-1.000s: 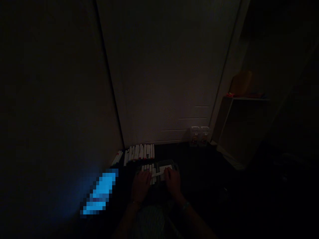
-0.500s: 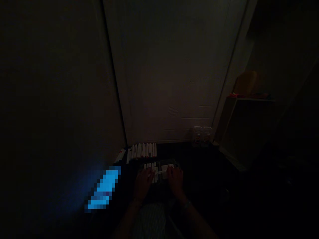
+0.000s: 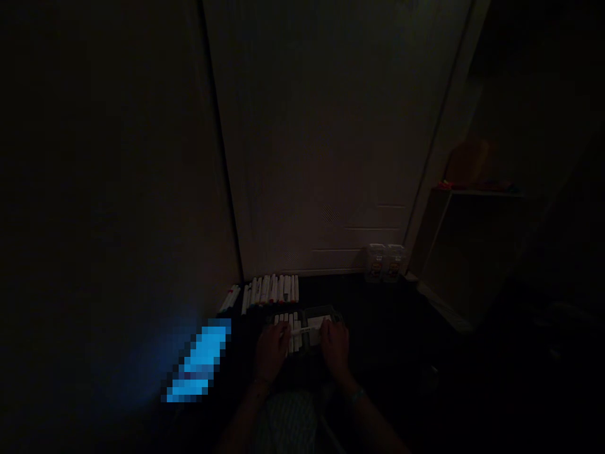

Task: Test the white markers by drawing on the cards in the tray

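Between my two hands a white marker pen (image 3: 306, 330) is held level, one end in each. My left hand (image 3: 271, 348) is closed on its left end, and my right hand (image 3: 335, 345) pinches the right end. Below the pen lies an opened case (image 3: 311, 345) with two halves. Several white markers (image 3: 295, 341) stand side by side in its left half; a pale card or paper (image 3: 316, 323) lies in the right half. The dim light hides the fingertips and any print detail.
A row of several white markers (image 3: 271, 290) lies by the wall, with a few more markers (image 3: 229, 297) to its left. Two clear containers (image 3: 385, 263) stand at the back right. A glowing, pixelated screen (image 3: 198, 362) is at the left. A shelf unit (image 3: 472, 252) stands on the right.
The marker between my hands shows more of its length now, and my right hand has shifted slightly right. The whole view has moved a little.
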The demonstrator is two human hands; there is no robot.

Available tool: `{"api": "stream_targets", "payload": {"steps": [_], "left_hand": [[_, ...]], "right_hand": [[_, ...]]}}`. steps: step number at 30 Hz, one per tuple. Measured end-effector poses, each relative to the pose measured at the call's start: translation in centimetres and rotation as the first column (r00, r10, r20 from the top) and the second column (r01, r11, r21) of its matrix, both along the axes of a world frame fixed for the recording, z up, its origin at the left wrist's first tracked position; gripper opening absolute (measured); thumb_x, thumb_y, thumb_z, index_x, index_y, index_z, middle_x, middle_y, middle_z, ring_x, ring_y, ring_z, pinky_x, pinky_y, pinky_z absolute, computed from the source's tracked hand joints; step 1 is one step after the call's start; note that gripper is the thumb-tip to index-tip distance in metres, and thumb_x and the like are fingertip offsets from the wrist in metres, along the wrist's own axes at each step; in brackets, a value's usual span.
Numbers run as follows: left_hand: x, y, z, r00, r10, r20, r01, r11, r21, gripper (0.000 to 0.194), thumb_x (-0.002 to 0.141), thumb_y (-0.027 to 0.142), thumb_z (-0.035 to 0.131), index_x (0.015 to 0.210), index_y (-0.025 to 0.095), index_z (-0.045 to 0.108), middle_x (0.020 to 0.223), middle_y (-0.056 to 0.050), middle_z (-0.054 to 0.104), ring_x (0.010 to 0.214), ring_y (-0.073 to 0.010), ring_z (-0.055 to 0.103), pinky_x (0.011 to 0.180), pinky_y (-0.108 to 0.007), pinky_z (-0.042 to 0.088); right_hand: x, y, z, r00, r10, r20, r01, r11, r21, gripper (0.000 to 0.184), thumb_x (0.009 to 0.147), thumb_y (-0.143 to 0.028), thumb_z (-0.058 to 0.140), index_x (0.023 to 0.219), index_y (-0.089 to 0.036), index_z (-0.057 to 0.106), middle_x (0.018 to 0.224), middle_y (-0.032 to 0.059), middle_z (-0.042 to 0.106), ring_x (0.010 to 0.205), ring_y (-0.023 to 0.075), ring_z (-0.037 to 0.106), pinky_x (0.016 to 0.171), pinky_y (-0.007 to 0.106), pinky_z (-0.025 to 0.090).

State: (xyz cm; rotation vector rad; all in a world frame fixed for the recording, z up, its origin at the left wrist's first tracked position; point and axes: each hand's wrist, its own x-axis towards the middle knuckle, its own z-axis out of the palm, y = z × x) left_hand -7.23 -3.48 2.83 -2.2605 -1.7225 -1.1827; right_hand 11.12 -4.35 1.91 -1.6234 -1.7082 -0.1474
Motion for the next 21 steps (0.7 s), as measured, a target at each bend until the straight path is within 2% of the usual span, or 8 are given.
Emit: {"api": "stream_targets", "payload": {"steps": [6,10,21], "left_hand": [[-0.25,0.25,-0.44,1.0,0.021,0.009,-0.021,1.0,-0.017,0.031,0.089,0.034,0.032,0.096,0.021,0.059,0.09,-0.005,0.062,0.086,-0.0173,0.057,0.078,-0.03,0.043],[-0.37,0.51,-0.82,0.996,-0.027,0.082,0.032,0.998,-0.054,0.031,0.089,0.035,0.033,0.099,0.022,0.059,0.095,-0.005,0.063,0.089,-0.0162,0.057,0.08,-0.029,0.044],[-0.59,0.79,-0.81,0.966,0.004,0.259,0.032,0.99,-0.136,0.034,0.084,0.042,0.037,0.09,0.018,0.061,0.088,-0.006,0.064,0.083,-0.0174,0.059,0.077,-0.03,0.045]], "right_hand": [[-0.02,-0.11,0.05,1.0,-0.011,0.026,0.012,0.999,-0.044,0.031,0.093,-0.019,0.031,0.088,-0.019,0.062,0.079,0.0044,0.063,0.082,0.0164,0.052,0.078,0.028,0.027],[-0.15,0.05,0.04,1.0,-0.012,-0.003,0.012,0.998,-0.058,0.031,0.093,-0.022,0.032,0.085,-0.02,0.062,0.078,0.004,0.063,0.081,0.0158,0.053,0.077,0.027,0.027],[0.04,0.12,-0.04,0.999,-0.031,-0.036,0.029,0.999,-0.042,0.034,0.094,-0.025,0.028,0.091,-0.019,0.062,0.087,0.0072,0.063,0.086,0.0173,0.053,0.077,0.027,0.029]]}}
